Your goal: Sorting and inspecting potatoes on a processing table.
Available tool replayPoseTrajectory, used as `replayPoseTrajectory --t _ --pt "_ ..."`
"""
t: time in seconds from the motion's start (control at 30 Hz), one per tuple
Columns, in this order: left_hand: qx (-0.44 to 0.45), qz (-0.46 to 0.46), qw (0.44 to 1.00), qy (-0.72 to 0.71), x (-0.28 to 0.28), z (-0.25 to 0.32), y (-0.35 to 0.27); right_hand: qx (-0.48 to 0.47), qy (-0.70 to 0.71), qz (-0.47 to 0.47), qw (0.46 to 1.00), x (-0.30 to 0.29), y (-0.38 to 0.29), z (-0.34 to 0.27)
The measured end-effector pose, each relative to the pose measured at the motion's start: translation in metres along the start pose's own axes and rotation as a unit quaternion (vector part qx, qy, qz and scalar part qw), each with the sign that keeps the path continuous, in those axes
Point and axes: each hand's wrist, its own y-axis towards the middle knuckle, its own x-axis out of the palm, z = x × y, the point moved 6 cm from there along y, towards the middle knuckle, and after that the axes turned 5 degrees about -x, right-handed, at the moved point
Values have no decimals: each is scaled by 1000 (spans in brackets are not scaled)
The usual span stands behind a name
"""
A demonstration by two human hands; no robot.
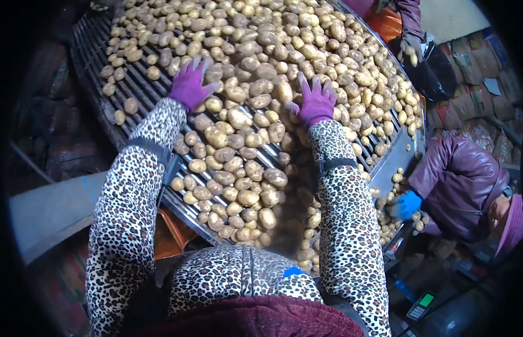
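Many potatoes (238,120) lie spread over a sorting table of parallel metal bars (139,86). My left hand (193,84), in a purple glove with greyish fingertips, rests palm down on potatoes at the left part of the heap, its fingers spread. My right hand (315,99), gloved the same way, lies on potatoes right of the middle, fingers apart and pointing away from me. Neither hand is closed around a potato. Between the hands and my body more potatoes cover the bars, some in the shadow of my right arm.
At the right, a co-worker's blue-gloved hand (407,205) is over potatoes by a metal chute (386,158). Another co-worker's grey-gloved hand (411,50) holds a potato at the upper right, beside a black bag (432,71). A keypad device (420,306) with a green display is at the lower right.
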Motion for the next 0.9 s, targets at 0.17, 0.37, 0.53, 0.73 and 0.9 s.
replayPoseTrajectory --t 0.17,0.37,0.53,0.73,0.9 --pt "46 -59 994 -83 24 51 89 -15 7 34 999 -1 22 22" --pt "80 -73 976 -189 44 121 92 65 51 1 997 6 55 63" --pt "136 -48 932 -332 48 181 21 -22 82 -12 996 28 14 57" --pt "265 -114 936 -200 35 233 -67 -43 -2 -16 999 37 -109 47" --pt "355 -88 930 -42 19 253 -145 21 -23 51 998 59 -216 69"
